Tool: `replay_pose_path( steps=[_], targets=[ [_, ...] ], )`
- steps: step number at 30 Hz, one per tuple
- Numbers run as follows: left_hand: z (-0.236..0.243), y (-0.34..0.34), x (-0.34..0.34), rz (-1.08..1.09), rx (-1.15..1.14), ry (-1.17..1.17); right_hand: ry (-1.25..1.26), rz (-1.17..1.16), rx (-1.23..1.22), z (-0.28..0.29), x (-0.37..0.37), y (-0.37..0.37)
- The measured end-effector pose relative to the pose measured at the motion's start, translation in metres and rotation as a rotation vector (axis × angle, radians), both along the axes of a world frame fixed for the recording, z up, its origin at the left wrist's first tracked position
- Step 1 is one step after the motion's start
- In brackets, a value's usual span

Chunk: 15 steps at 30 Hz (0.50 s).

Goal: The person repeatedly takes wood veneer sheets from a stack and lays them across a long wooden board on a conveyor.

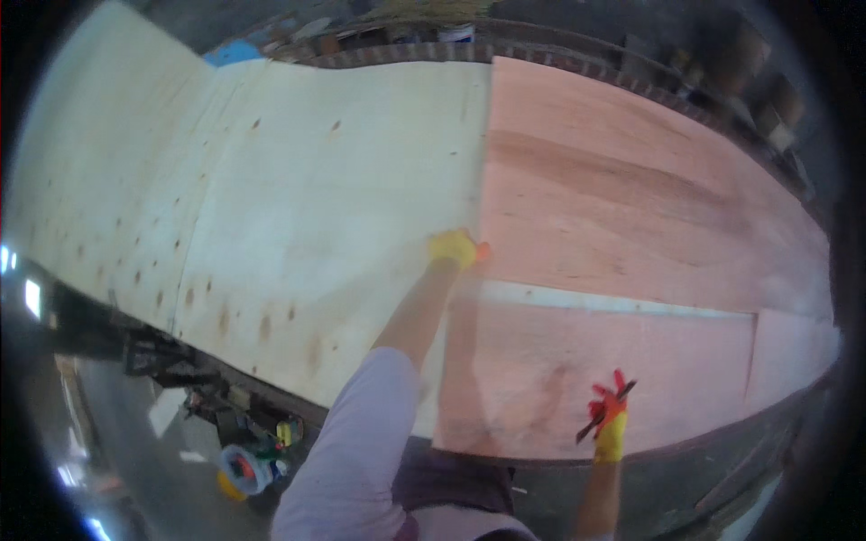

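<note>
My left hand, in a yellow glove with orange at the fingers, reaches out to the left edge of a large reddish veneer sheet. Its fingers are too unclear to show whether they grip that edge. Nearer to me, my right hand wears a red and yellow glove. It is closed on a thin dark strip-like tool, held aslant above a smaller reddish veneer piece; the tool's exact kind cannot be made out. Between the two reddish pieces shows a narrow, pale, tapering gap.
Pale wood sheets with brown knots stretch across the left. Beyond the far edge lies clutter with a blue item. Below the left edge stand a pale bucket and assorted items on the floor.
</note>
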<state>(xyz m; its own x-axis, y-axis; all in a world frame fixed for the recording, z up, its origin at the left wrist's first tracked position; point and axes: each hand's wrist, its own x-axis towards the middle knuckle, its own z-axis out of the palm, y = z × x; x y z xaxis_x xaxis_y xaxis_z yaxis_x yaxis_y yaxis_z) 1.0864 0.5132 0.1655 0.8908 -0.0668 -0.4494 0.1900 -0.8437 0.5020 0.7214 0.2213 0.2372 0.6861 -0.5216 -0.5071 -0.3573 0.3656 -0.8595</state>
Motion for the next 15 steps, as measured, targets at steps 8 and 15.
replay_pose_path(
  steps=[8,15],
  targets=[
    [-0.017,0.396,-0.187,0.359,0.431,-0.278,0.147,-0.147,0.357,-0.048,-0.150,0.215],
    [0.030,0.477,-0.298,0.199,0.542,0.131,0.284,-0.085,0.336,-0.051,-0.140,0.302]
  ],
)
